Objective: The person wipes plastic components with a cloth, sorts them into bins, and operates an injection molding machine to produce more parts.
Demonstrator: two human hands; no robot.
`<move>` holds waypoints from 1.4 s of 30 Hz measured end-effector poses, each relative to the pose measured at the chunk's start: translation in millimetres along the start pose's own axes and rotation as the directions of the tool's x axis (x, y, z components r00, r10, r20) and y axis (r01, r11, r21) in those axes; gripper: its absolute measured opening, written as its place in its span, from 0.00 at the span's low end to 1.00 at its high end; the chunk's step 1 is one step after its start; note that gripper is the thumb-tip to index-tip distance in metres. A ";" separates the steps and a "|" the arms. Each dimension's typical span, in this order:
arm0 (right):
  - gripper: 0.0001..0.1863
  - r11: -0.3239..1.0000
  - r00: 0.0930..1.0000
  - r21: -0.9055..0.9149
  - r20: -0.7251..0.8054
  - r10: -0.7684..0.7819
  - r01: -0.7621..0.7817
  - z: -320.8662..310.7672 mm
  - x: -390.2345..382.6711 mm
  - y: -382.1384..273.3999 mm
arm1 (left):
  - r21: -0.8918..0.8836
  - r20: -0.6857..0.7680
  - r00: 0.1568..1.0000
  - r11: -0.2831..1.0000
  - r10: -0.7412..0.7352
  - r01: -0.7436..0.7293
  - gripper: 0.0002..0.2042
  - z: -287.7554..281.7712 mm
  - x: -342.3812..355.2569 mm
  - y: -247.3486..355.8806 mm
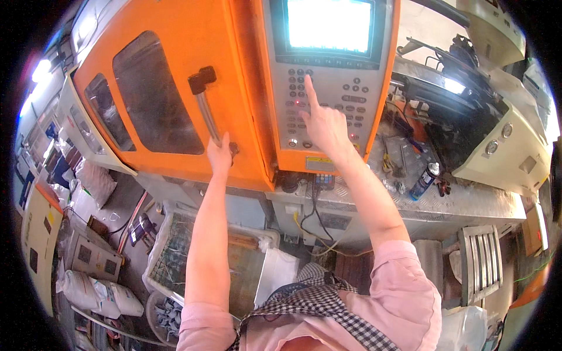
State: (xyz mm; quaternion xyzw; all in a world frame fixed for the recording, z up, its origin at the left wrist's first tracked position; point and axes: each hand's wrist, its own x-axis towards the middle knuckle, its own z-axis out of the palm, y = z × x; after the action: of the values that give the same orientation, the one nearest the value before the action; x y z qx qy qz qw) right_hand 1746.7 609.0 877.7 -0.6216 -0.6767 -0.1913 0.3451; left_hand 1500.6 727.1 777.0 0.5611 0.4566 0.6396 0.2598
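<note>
No print could be read; the yellow label below the control panel was apparently too small.

The top edge crops the control panel, its screen unreadable.

The handle is a straight greyish bar with a black bracket at its upper end, mounted on the orange door; it slants down toward the left hand, which is wrapped around its lower part. The control panel is a grey, upright face in an orange frame, to the right of the left hand and behind the right hand. Its lit screen, washed out to white, sits above the right hand. Small round dark keys stand in groups below it, the extended index fingertip at the upper group; whether it presses one cannot be told. A red light glows just left of the right hand.
</note>
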 end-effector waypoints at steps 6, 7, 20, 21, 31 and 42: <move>0.42 0.994 0.995 -0.060 -0.008 -0.095 0.095 -0.3 26.1 -1.5 | -0.004 0.028 0.999 0.999 -0.046 0.047 0.10 -3.6 -3.6 7.3; 0.42 0.994 0.996 -0.056 0.004 -0.094 0.094 1.2 27.4 -4.0 | -0.042 0.022 0.999 0.999 -0.032 0.033 0.10 -6.6 -0.8 3.7; 0.44 0.991 0.999 -0.130 0.027 -0.023 0.026 7.9 43.0 11.1 | -0.077 -0.003 1.000 0.997 -0.010 0.010 0.09 1.7 -7.2 7.5; 0.44 0.995 0.999 -0.100 0.030 -0.027 0.030 7.5 42.6 13.3 | -0.105 -0.012 1.000 0.994 0.005 -0.006 0.09 3.6 -8.5 11.7; 0.42 0.987 0.986 -0.063 0.078 -0.144 0.149 3.4 33.4 3.4 | -0.041 -0.023 0.999 0.999 0.034 -0.035 0.10 0.3 -3.7 3.7; 0.44 0.976 0.977 -0.118 0.134 -0.167 0.183 4.4 46.2 -11.2 | -0.008 -0.010 1.000 1.000 0.009 -0.009 0.09 -0.8 -2.3 2.2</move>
State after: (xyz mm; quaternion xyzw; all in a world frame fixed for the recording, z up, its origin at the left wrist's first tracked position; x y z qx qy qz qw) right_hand 1735.3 643.1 909.2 -0.5914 -0.7349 -0.2258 0.2433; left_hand 1500.8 724.0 777.9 0.5590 0.4526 0.6454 0.2571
